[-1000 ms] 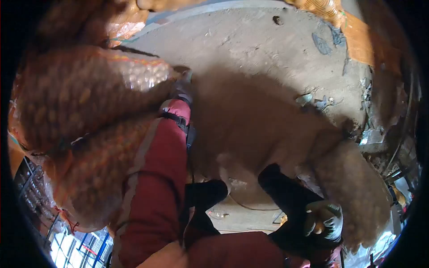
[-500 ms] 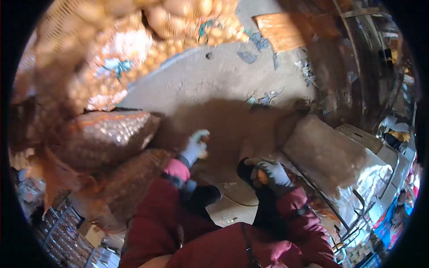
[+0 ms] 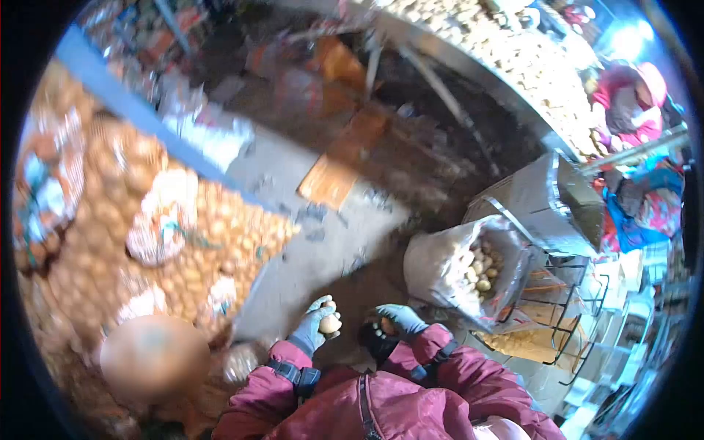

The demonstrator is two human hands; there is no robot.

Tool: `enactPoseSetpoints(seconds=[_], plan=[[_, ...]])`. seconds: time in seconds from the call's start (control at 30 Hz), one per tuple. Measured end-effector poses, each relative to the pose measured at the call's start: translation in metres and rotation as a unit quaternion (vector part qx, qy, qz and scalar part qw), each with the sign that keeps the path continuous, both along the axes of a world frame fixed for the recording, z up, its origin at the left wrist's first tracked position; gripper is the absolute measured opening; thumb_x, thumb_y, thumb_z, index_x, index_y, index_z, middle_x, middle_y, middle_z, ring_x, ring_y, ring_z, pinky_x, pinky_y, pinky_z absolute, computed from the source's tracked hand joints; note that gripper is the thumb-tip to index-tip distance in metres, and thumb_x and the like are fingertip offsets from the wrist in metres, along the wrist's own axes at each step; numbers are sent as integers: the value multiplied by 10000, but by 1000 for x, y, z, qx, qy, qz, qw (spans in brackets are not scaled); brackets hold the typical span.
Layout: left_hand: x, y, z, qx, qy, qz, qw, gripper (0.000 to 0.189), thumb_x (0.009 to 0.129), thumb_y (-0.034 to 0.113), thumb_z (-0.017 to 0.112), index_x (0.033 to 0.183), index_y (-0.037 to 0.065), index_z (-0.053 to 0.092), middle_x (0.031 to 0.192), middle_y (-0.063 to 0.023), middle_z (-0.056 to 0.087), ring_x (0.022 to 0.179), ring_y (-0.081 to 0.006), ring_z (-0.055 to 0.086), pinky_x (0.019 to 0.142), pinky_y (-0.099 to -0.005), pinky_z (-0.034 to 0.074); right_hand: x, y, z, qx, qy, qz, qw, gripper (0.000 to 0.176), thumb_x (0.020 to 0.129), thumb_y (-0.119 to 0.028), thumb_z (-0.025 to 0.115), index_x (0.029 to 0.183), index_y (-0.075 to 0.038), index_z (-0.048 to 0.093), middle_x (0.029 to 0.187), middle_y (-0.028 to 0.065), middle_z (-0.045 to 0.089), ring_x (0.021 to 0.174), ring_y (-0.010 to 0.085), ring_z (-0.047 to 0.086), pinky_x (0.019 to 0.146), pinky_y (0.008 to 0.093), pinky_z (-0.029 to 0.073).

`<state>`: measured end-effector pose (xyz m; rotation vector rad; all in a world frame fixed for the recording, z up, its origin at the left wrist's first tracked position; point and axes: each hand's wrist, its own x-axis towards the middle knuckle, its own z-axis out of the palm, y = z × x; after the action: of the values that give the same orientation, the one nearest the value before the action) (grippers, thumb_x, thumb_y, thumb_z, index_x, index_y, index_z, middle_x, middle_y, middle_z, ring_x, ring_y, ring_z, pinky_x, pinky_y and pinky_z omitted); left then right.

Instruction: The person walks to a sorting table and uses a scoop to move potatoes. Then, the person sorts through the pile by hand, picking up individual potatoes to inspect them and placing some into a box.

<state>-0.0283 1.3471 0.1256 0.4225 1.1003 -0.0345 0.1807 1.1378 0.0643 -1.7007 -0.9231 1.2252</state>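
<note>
My left hand, in a grey-green glove, is closed around pale round potatoes; at least two show at its fingers. Across from it my right hand, gloved alike, curls over a brownish round potato, mostly hidden by the fingers. Both hands are low in front of my body, above the shadowed floor. Beyond my right hand stands an open white sack with potatoes inside it.
Net bags of potatoes pile up at the left. A cardboard sheet lies on the floor. At the right are a large box and a black wire rack. A person in pink is beside a potato-covered table.
My view has swung to the right, bringing the open sack, the table and the person into sight. Both hands have moved closer together and still hold potatoes.
</note>
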Motion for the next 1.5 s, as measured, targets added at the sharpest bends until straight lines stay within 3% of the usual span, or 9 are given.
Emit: enactPoseSetpoints(seconds=[0.2,0.23,0.3,0.53,0.87,1.23,1.3,1.33,1.5], plan=[[332,46,176,196,-423,-77,881,483,1004,309,643,1416,103,498,1243,-114,613,969,-188,669,817,-355,579,259,32,313,297,253,-370,843,249,1062,-265,462,1030,-109,655,916,-16,636,871,121,620,765,348,536],[365,54,265,53,-405,-164,898,671,979,465,642,1509,137,391,1440,-213,481,1033,-269,665,818,-400,585,328,5,286,270,-16,-374,887,318,1053,-367,485,1126,-102,647,1015,35,689,938,159,662,832,406,548],[423,50,307,123,-362,-93,919,839,939,570,645,1576,182,261,1546,-280,337,1071,-351,652,806,-451,590,322,-2,349,337,283,-570,694,529,1037,-505,489,1343,-76,538,1230,148,652,969,321,682,896,461,560],[402,113,112,20,-243,-269,932,732,967,516,613,1510,84,380,1442,-212,505,1148,-340,627,900,-471,564,230,43,211,168,427,-447,768,356,990,-351,608,1189,-57,627,1063,160,698,895,320,656,761,450,536],[448,260,83,55,-83,-318,943,537,990,427,577,1410,98,512,1324,-134,601,1112,-300,637,936,-432,555,229,189,218,32,602,-347,719,303,1033,-316,471,1158,-79,612,1103,105,621,809,267,554,768,397,489],[597,418,51,33,-216,-354,909,456,1001,389,587,1347,93,569,1264,-137,626,1078,-289,651,907,-408,574,448,295,210,45,487,-407,772,315,1018,-299,554,1201,-59,645,1054,126,685,906,290,653,791,428,539],[634,462,38,150,-152,-273,938,305,981,342,621,1174,107,650,1081,-103,688,907,-265,696,799,-391,603,490,310,172,94,314,-325,887,294,1008,-240,577,1231,-61,645,1040,91,679,884,263,661,794,426,553],[661,503,24,-184,-366,-256,876,162,953,292,652,986,135,675,857,-57,694,695,-227,689,688,-378,611,509,323,167,122,159,-270,942,283,1002,-201,585,1238,-58,648,1036,72,678,881,252,665,804,416,561],[704,545,187,237,-87,-90,963,202,895,335,712,988,162,665,823,-21,684,697,-183,678,725,-384,600,585,369,240,200,-364,-97,904,319,935,-58,651,1253,-36,655,1093,25,692,979,168,678,849,332,578]])
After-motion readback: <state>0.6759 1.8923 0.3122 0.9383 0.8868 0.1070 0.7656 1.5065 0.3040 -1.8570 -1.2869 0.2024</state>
